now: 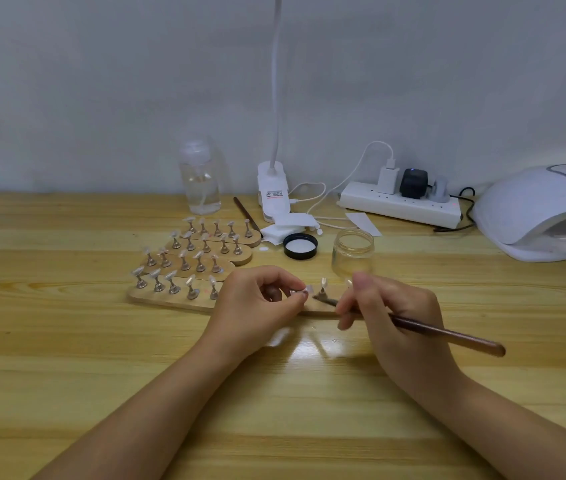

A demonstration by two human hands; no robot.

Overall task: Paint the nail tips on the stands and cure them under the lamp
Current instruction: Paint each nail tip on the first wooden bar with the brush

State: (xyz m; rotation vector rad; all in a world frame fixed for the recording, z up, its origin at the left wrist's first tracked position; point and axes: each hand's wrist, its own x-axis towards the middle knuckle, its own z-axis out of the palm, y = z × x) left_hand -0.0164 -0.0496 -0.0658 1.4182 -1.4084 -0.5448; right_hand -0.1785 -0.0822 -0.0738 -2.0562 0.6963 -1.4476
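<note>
Here, a small clear nail tip on a metal stand is being pinched by the left hand above the wooden table — the right hand is gripping a slim brown brush, its bristles just beside the tip.

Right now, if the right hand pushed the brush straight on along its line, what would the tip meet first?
Probably the nail tip pinched in the left hand; the brush in the right hand points at it, though depth is unclear.

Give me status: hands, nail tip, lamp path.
Left hand pinches a nail tip on its stand. Right hand holds brush, bristles at the tip. Curing lamp far right, open jar nearby, not blocking.
</note>
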